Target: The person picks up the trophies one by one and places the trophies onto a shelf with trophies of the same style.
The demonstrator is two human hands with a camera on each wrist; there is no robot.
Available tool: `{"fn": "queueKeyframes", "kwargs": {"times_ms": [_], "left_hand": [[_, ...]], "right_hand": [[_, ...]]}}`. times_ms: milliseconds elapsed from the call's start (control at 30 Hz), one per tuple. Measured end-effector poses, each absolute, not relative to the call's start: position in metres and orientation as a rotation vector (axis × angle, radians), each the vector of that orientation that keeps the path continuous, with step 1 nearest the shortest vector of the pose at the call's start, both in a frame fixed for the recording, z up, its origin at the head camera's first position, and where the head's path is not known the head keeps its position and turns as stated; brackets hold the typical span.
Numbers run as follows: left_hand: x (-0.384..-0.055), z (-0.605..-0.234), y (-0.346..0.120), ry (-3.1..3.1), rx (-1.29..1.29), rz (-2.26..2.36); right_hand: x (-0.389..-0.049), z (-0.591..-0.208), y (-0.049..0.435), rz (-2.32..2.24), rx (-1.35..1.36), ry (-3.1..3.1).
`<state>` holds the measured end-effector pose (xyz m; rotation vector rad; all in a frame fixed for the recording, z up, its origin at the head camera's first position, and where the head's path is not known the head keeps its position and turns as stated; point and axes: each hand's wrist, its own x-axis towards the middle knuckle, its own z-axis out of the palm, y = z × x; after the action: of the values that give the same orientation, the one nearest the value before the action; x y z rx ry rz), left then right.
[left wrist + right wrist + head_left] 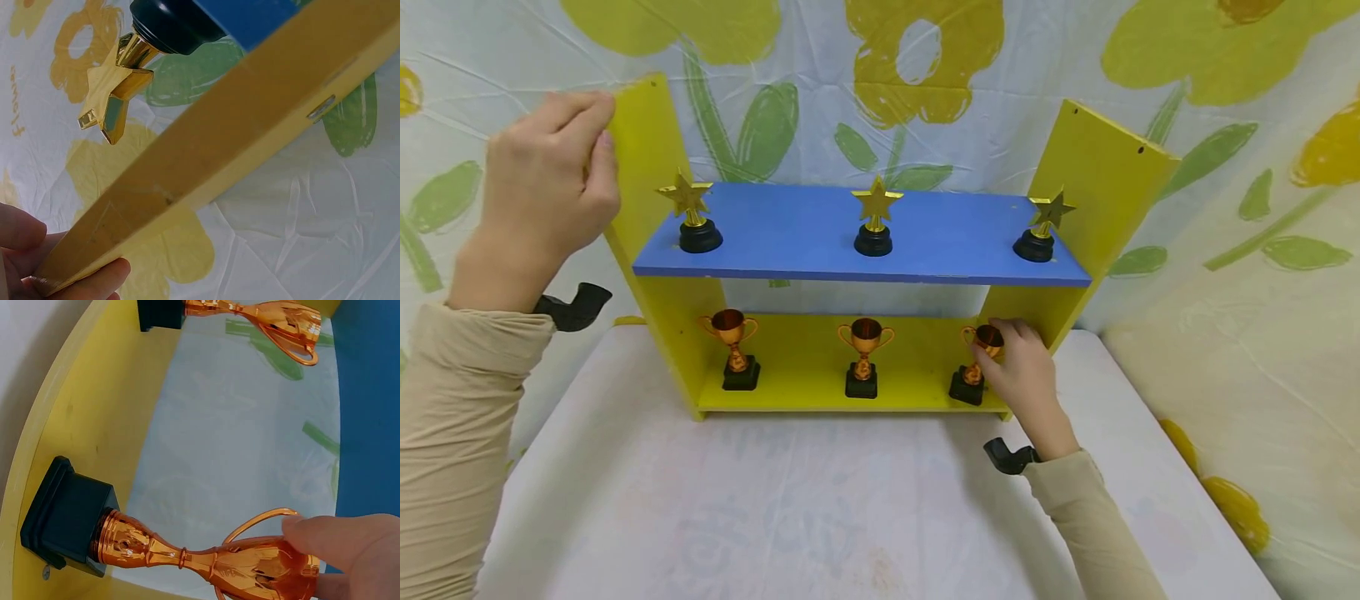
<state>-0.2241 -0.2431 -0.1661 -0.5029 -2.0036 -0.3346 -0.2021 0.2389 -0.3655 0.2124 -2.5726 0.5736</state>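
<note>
My left hand [553, 167] grips the top end of the yellow left side panel [651, 133], thumb and fingers on either face of the board in the left wrist view. On the lower yellow shelf, at the right, my right hand [1021, 367] holds the cup of a copper-coloured trophy [262, 565], with the thumb by one handle. Its black square base [967, 385] is at the shelf. Two more cup trophies stand there, one in the middle [863, 358] and one at the left [737, 350].
Three gold star trophies with round black bases stand on the blue upper shelf [790, 225]: left [700, 217], middle [874, 218] and right [1039, 229]. The yellow right side panel [1097, 167] leans outward. A white cloth [820, 500] covers the table; a flowered sheet [820, 100] hangs behind.
</note>
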Motion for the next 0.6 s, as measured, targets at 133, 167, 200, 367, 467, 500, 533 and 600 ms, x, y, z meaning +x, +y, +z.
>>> {"fn": "queueKeyframes", "kwargs": {"times_ms": [133, 167, 200, 367, 467, 500, 533, 600], "left_hand": [[-0.2242, -0.1667, -0.2415, -2.003, -0.505, -0.329], [-0.2242, -0.1669, -0.2415, -2.001, -0.502, -0.329], [-0.2241, -0.1668, -0.2417, -2.001, -0.501, -0.329], [-0.2239, -0.1665, -0.2418, -2.001, -0.498, -0.331], [-0.2235, -0.1662, -0.2426, -2.007, -0.504, -0.327], [-0.2233, -0.1661, -0.2430, -2.009, -0.504, -0.326], [-0.2233, -0.1661, -0.2433, -2.010, -0.503, -0.325], [-0.2234, -0.1660, -0.2441, -2.013, -0.505, -0.319]], "right_hand": [[-0.2021, -0.3650, 0.2394, 0.571, 0.219, -2.572], [-0.2024, -0.3648, 0.2395, 0.575, 0.222, -2.573], [-0.2025, -0.3645, 0.2396, 0.579, 0.226, -2.575], [-0.2030, -0.3627, 0.2402, 0.576, 0.242, -2.578], [-0.2029, -0.3612, 0.2405, 0.564, 0.241, -2.582], [-0.2030, -0.3607, 0.2405, 0.558, 0.240, -2.584], [-0.2033, -0.3604, 0.2405, 0.552, 0.237, -2.587], [-0.2036, -0.3600, 0.2406, 0.545, 0.235, -2.590]]}}
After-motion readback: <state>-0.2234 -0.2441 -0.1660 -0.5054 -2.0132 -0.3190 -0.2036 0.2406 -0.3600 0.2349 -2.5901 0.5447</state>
